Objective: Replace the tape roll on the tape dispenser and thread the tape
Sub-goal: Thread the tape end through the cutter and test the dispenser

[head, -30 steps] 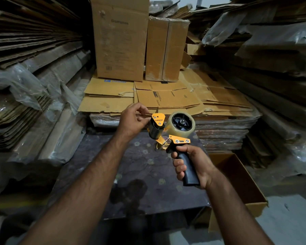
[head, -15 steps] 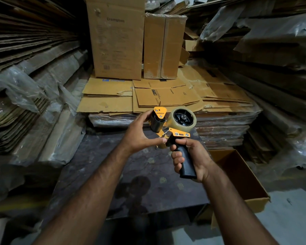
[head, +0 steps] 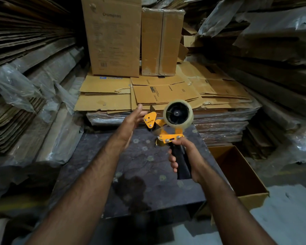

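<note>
Right hand (head: 187, 156) gripping black-handled orange tape dispenser (head: 166, 133), glossy round tape roll (head: 178, 114) mounted

Roll (head: 178, 114) on dispenser (head: 168, 133), box (head: 240, 172) right.

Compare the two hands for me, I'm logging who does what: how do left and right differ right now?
The right hand is closed around the tape dispenser's black handle; the left hand is open at the dispenser's orange front plate, gripping nothing visible. The right sits lower, below the tape roll; the left sits level with it. Both are bare.
</note>
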A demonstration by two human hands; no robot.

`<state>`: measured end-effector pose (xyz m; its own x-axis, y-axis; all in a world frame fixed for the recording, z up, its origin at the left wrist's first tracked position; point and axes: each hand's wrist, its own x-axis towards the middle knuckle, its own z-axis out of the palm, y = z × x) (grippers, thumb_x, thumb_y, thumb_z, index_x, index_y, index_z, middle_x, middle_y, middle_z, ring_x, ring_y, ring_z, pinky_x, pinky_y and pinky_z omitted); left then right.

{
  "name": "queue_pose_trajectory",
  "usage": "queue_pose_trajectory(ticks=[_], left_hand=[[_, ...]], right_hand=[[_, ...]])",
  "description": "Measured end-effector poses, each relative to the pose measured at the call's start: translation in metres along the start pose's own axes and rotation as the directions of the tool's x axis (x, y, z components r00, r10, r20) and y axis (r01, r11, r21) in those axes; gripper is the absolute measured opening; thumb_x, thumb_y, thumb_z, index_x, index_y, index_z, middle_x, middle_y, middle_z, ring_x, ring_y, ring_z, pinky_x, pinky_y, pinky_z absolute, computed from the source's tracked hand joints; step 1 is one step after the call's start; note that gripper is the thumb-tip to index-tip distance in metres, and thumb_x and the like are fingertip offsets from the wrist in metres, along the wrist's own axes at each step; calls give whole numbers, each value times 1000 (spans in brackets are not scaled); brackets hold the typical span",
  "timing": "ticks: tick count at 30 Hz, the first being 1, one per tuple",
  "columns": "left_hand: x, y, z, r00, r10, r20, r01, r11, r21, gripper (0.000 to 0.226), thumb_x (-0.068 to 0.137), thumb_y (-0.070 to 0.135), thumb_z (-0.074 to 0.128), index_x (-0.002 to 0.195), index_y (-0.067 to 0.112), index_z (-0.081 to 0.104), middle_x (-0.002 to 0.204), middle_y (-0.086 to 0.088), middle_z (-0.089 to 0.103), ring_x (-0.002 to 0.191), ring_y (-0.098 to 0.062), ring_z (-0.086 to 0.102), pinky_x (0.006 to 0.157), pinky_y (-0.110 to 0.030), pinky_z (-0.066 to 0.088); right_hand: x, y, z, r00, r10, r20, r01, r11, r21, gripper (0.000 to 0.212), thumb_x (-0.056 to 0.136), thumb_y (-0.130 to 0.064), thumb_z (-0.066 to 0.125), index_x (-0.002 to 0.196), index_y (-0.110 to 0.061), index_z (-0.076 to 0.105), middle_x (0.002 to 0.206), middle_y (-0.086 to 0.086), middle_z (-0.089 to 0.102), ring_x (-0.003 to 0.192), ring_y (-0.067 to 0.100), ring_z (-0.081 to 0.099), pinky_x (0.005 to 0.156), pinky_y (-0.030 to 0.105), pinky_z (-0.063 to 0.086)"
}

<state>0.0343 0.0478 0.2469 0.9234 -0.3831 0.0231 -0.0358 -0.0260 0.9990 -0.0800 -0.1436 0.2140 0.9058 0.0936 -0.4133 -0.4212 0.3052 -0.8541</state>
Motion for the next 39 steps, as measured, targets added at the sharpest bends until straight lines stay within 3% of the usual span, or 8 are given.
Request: queue_pose_trajectory(ticks=[3, 6, 10, 16, 23, 27, 33, 39], left_hand=[[7, 9, 2, 996, -92, -4, 92, 996, -15, 93, 82, 83, 43, 142, 13, 53, 131, -6, 64, 122, -21, 56, 115, -49, 32], [12, 9, 5, 987, -148, -55, 146, 989, -36, 96, 70, 87, 51, 138, 20, 56, 134, -7, 62, 122, -25, 56, 112, -53, 35], [20, -3, -5, 974, -218, -59, 216, 976, -35, 87, 52, 89, 71, 113, 27, 75, 117, -2, 75, 115, -26, 66, 106, -54, 47], [16, -6, -8, 982, -185, 38, 184, 983, 25, 65, 67, 40, 92, 124, 24, 66, 121, -5, 72, 112, -25, 68, 99, -48, 54], [11, -23, 3, 999, 9, -37, -4, 992, 129, 69, 67, 24, 93, 125, 42, 59, 143, 4, 51, 104, -21, 67, 58, -26, 59], [12, -25, 4, 999, 25, -36, -21, 992, 121, 59, 70, 17, 91, 116, 37, 61, 142, -2, 52, 90, -28, 75, 59, -36, 61], [24, -26, -3, 996, -84, -24, 86, 990, 116, 62, 69, 38, 91, 122, 43, 59, 143, -6, 54, 117, -26, 63, 68, -35, 61], [35, -26, -20, 940, -339, -28, 340, 938, 62, 76, 70, 93, 49, 113, 34, 69, 123, -3, 68, 115, -28, 63, 99, -53, 50]], right_hand=[[4, 6, 1, 931, -286, -225, 156, 873, -462, 62, 79, -75, 57, 75, -14, 59, 65, 6, 57, 54, 22, 53, 55, 33, 42], [7, 13, -4, 792, -585, -176, 109, 418, -902, 68, 85, -84, 30, 88, -23, 60, 81, 3, 69, 78, 26, 66, 69, 37, 51], [17, 22, -15, 677, -735, -32, -10, 34, -999, 70, 88, -81, 21, 110, -25, 56, 95, 3, 70, 87, 28, 67, 62, 34, 42], [34, 30, -34, 630, -767, 121, -83, -221, -972, 80, 80, -91, 26, 120, -25, 49, 100, 1, 64, 88, 23, 63, 68, 38, 52], [38, 34, -31, 597, -796, 95, -153, -230, -961, 79, 80, -91, 28, 112, -23, 53, 99, -2, 64, 87, 20, 62, 70, 37, 49], [38, 36, -28, 638, -768, 60, -165, -213, -963, 83, 79, -91, 26, 122, -24, 51, 109, -2, 65, 97, 20, 63, 78, 38, 49], [37, 32, -28, 685, -728, 34, -119, -158, -980, 75, 81, -89, 27, 112, -25, 50, 104, -3, 66, 91, 18, 65, 72, 35, 47], [35, 32, -26, 790, -607, -88, 94, 262, -961, 65, 82, -87, 29, 97, -35, 64, 79, 0, 69, 81, 26, 67, 71, 40, 52]])
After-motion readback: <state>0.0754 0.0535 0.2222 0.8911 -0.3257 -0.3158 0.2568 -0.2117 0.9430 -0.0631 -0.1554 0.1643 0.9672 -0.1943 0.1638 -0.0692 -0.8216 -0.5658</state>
